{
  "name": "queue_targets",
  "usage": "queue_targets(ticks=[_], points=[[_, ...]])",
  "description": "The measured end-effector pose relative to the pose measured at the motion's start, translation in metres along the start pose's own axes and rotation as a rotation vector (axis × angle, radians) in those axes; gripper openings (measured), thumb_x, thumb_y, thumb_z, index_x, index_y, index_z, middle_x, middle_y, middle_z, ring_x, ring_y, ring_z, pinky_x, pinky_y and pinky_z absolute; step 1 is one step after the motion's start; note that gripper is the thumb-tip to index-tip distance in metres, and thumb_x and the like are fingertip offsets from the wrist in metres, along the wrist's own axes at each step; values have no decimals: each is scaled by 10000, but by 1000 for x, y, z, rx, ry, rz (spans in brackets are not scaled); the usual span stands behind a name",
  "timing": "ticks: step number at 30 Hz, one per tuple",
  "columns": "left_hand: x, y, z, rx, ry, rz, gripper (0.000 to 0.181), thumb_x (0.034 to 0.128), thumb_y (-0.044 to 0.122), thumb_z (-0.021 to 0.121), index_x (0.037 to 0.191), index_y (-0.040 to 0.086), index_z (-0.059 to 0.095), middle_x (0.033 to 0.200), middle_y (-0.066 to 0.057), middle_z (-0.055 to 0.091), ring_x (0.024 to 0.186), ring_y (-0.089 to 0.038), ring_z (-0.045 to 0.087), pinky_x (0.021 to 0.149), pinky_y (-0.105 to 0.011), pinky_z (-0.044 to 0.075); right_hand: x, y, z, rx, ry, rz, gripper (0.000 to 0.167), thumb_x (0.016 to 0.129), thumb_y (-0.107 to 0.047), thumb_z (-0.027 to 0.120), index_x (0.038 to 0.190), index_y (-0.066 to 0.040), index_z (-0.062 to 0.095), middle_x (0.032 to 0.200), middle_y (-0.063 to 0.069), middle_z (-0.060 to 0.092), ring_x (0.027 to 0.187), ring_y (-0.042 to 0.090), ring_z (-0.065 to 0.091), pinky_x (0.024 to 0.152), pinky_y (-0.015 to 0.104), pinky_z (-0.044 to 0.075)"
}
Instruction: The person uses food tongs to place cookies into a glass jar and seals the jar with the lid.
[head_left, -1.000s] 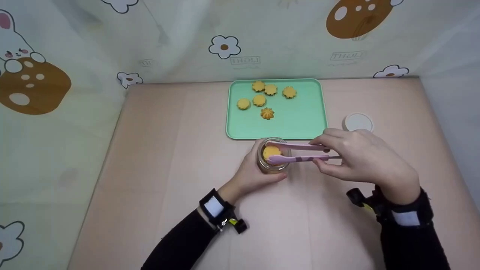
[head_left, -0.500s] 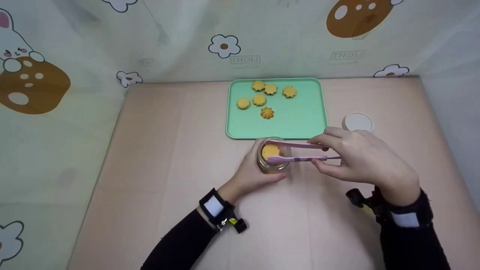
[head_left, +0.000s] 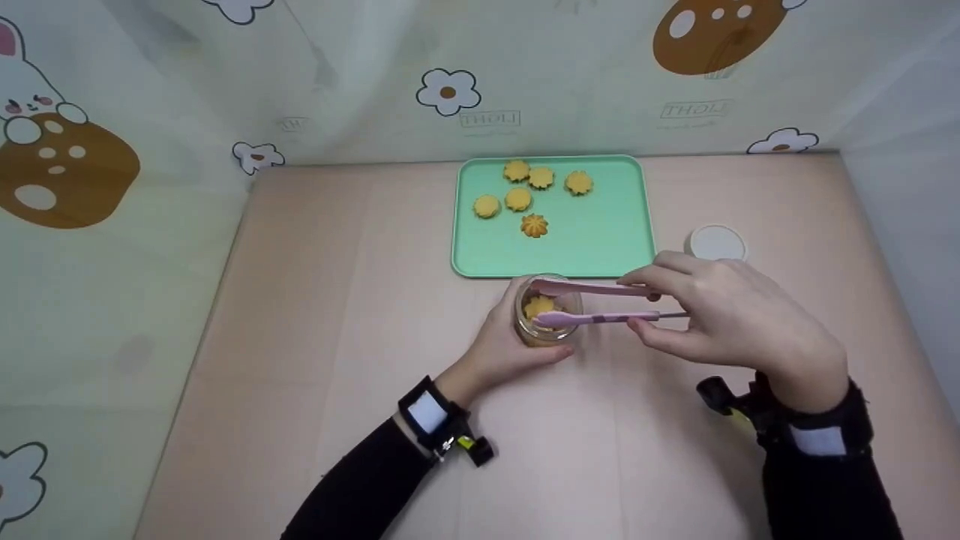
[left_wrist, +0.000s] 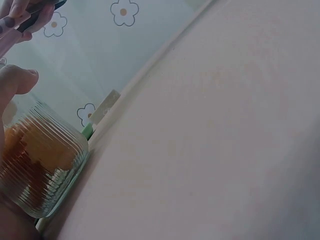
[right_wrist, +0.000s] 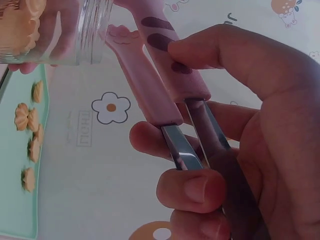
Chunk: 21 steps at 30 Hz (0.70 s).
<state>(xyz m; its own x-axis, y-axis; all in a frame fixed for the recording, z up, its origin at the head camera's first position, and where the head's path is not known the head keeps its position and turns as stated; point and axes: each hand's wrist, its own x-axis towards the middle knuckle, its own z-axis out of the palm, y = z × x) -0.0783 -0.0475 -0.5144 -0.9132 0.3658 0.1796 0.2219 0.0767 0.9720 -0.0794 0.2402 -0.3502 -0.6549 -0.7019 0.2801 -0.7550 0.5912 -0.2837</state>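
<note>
My left hand (head_left: 502,341) grips a ribbed glass jar (left_wrist: 47,165), which stands on the table with several cookies (left_wrist: 45,142) inside. In my right hand (head_left: 739,322) is a pair of pink tongs (head_left: 600,318) with metal arms, pinched between thumb and fingers. The tips of the tongs are spread apart at the mouth of the jar, above a cookie (head_left: 538,306) that lies loose below them. Seen from the right wrist, the paw-shaped tips (right_wrist: 122,37) reach the jar's rim.
Behind the jar lies a green tray (head_left: 600,247) bearing several flower-shaped cookies (head_left: 535,226). A white round lid (head_left: 718,244) rests on the table (head_left: 360,300) right of the tray, just beyond my right hand. A patterned curtain (head_left: 360,82) borders the table.
The cookie between the tong tips has dropped into the jar. The tips have parted slightly, and my right hand has shifted a little to the right. My left hand stays put.
</note>
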Motion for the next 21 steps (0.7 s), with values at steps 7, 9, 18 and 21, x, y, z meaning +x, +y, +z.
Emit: queue_targets(ticks=[7, 9, 18, 21], points=[[0, -1, 0, -4, -7, 6, 925, 764, 218, 1014, 1525, 175, 490, 1427, -67, 663, 1348, -205, 611, 1212, -393, 447, 0, 1, -2, 2, 27, 0, 299, 905, -236, 830, 1181, -133, 779, 951, -32, 691, 617, 34, 528, 534, 245, 489], [0, -1, -1, 5, -4, -2, 928, 762, 227, 1014, 1527, 184, 490, 1431, -28, 655, 1346, -175, 604, 1208, -385, 450, 0, 1, -2, -2, 45, 2, 300, 906, -231, 828, 1185, -134, 778, 953, -32, 691, 613, 34, 543, 530, 247, 492], [0, -1, -1, 11, -3, 5, 917, 776, 265, 1008, 1530, 199, 491, 1433, 38, 638, 1370, -137, 579, 1210, -373, 450, 6, 18, 8, -57, 142, 48, 291, 927, -255, 796, 1167, -93, 765, 931, 25, 705, 744, 161, 663, 599, 363, 538], [0, -2, 0, 4, -5, 5, 902, 780, 259, 1008, 1521, 183, 499, 1421, 30, 644, 1368, -143, 579, 1216, -376, 439, 12, 31, 17, -55, 182, 90, 303, 936, -241, 802, 1175, -61, 760, 925, 68, 706, 741, 203, 677, 595, 393, 558]])
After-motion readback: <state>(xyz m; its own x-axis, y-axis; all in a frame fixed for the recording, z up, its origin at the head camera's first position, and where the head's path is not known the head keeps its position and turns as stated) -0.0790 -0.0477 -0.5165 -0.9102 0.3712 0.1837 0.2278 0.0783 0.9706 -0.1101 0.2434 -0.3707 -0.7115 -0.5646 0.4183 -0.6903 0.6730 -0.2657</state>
